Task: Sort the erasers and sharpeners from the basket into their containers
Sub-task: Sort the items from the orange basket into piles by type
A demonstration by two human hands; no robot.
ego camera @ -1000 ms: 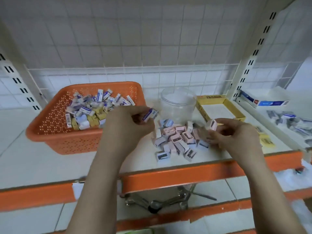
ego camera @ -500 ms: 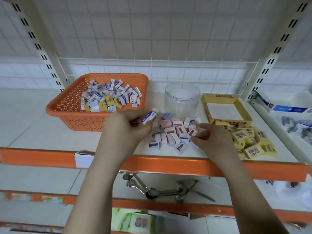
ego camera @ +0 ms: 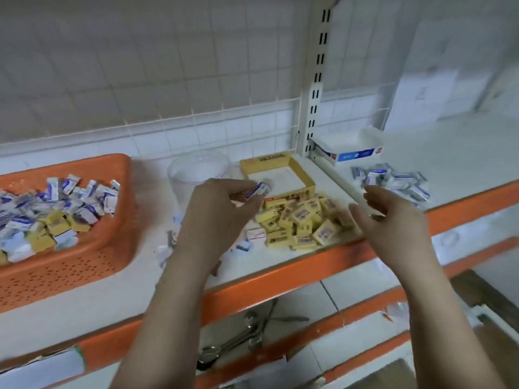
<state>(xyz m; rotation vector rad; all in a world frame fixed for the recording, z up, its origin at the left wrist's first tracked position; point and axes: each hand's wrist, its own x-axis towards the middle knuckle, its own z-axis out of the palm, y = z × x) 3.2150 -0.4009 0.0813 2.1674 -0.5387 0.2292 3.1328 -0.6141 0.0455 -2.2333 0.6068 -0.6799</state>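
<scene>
Mid-frame, the left hand (ego camera: 222, 209) pinches a blue-and-white wrapped eraser (ego camera: 257, 190) in its fingers (ego camera: 247, 202), above the yellow erasers (ego camera: 302, 220) heaped on the shelf (ego camera: 112, 301) in front of the yellow box (ego camera: 304, 175). To the right the right hand (ego camera: 393, 217) hovers with fingers relaxed, holding nothing. The orange basket (ego camera: 70, 268) at left holds mixed pieces; a clear jar (ego camera: 196, 172) stands behind the left hand, and more blue-and-white pieces (ego camera: 393, 181) lie at right

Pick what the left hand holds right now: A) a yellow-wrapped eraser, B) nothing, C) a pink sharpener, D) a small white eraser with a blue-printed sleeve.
D: the left hand pinches a small white eraser with a blue-printed sleeve in its fingers, raised near the open yellow cardboard box.
</scene>
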